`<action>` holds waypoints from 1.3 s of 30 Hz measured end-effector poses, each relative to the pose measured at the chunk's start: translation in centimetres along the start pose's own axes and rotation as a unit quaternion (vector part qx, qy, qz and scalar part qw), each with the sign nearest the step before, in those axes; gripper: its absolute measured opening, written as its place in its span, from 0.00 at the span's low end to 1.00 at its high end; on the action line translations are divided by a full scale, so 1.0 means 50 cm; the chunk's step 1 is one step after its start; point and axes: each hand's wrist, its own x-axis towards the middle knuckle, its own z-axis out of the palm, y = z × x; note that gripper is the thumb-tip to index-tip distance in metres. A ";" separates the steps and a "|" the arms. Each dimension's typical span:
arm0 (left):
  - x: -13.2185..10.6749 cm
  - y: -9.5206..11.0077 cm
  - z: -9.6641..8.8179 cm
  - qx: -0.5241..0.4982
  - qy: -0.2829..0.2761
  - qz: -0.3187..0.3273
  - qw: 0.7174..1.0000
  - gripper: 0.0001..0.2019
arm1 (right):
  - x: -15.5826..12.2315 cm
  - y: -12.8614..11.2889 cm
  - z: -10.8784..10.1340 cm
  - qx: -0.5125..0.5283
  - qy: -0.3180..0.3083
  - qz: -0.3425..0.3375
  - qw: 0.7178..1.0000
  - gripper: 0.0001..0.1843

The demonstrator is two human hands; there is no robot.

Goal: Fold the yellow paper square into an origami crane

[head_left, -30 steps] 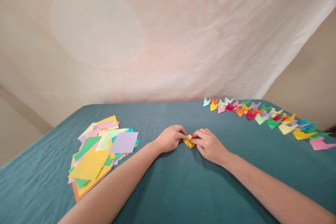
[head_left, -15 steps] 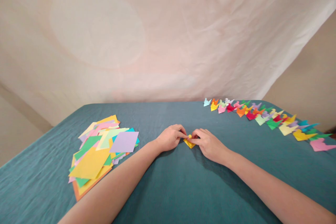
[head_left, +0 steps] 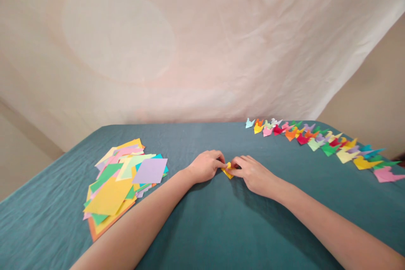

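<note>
A small folded yellow paper [head_left: 227,171] lies on the teal tablecloth [head_left: 221,228] at the middle of the table. My left hand [head_left: 206,165] pinches its left side with curled fingers. My right hand [head_left: 252,174] presses and pinches its right side, fingertips meeting those of the left hand. Most of the paper is hidden under the fingers.
A loose pile of coloured square paper sheets [head_left: 120,179] lies at the left. A curved row of several folded paper figures [head_left: 319,139] in many colours runs along the right far edge. A pale cloth backdrop [head_left: 196,46] hangs behind the table.
Both hands stay on the yellow paper. The right hand's fingers have slid slightly over it, so less of the paper shows.
</note>
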 end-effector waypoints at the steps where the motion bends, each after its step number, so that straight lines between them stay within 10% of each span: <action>1: 0.000 0.001 -0.001 0.012 -0.004 0.002 1.000 0.16 | 0.000 -0.001 -0.001 -0.002 -0.004 0.000 1.000 0.23; 26: 0.001 0.021 -0.019 0.099 -0.035 0.009 0.994 0.12 | -0.018 -0.046 -0.014 -0.065 -0.042 0.000 0.997 0.25; 39: -0.001 0.021 -0.019 0.093 -0.035 0.013 0.995 0.12 | -0.048 -0.034 -0.005 0.061 -0.027 0.004 0.998 0.31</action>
